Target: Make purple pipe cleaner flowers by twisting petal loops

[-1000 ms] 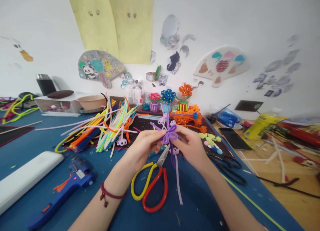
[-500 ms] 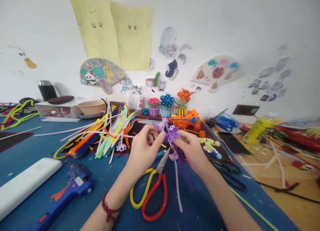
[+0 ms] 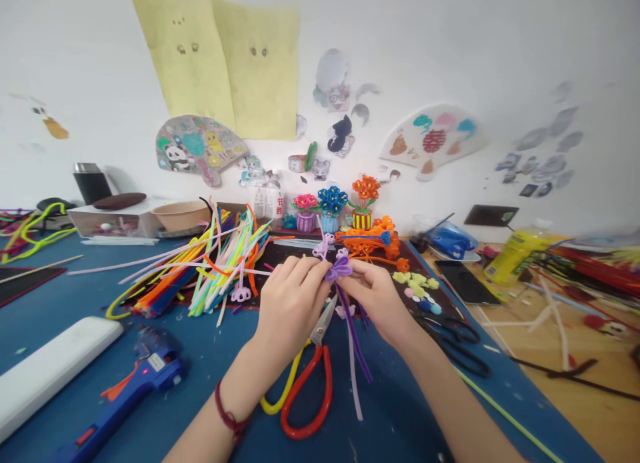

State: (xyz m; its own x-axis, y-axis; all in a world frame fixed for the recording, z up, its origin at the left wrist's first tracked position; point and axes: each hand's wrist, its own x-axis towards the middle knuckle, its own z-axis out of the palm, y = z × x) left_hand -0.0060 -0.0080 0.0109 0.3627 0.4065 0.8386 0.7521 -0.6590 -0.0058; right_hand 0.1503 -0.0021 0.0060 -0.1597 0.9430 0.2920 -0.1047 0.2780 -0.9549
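Observation:
Between my two hands is a purple pipe-cleaner flower [image 3: 340, 269], its looped petals facing up and its dark purple stems hanging down. My left hand [image 3: 295, 299] has its fingers closed on the flower's left side, with the fingertips partly hidden behind the hand. On the other side my right hand [image 3: 377, 296] pinches the flower's right edge. Scissors [image 3: 307, 389] with one yellow and one red handle lie under my left hand and wrist. Paler lilac pipe-cleaner flowers [image 3: 324, 245] show just behind the held one. A lilac strip [image 3: 354, 376] lies below my hands.
A blue glue gun [image 3: 145, 376] with a lit red light lies at left by a white case [image 3: 55, 376]. Bundled pipe cleaners [image 3: 220, 269] spread behind my left hand. Black scissors [image 3: 457, 343], pom-poms [image 3: 417, 283] and a phone [image 3: 467, 281] are at right; small flower pots [image 3: 332, 221] stand behind.
My left hand has turned over and shifted right, so its back now faces up against the flower. The purple stems have swung slightly left. The view has moved a little.

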